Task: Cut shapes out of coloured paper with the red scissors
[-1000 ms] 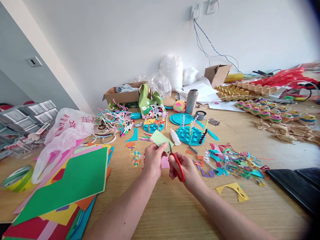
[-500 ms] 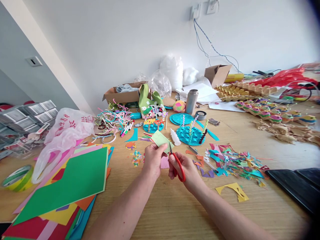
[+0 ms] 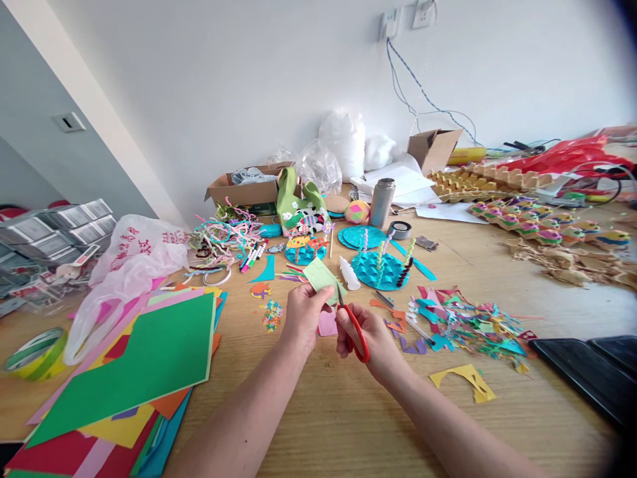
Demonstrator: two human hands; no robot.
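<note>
Left hand (image 3: 302, 317): forearm slanting inward, thumb uppermost, pinching light-green paper (image 3: 318, 273) above table (image 3: 323, 411) | Right hand (image 3: 374, 338): angled in opposite, fingers gripping red-handled scissors (image 3: 360, 332), blades at paper's near-right edge

1. We see red on the scissors' handles (image 3: 359, 328), pale green on the paper (image 3: 317, 273).
2. Turquoise colours our round base (image 3: 365, 269).
3. Pink and yellow patches pattern our egg-shaped piece (image 3: 357, 212).
4. Red lettering marks our white bag (image 3: 133, 255).
5. Brown grain streaks our surface (image 3: 323, 425).
</note>
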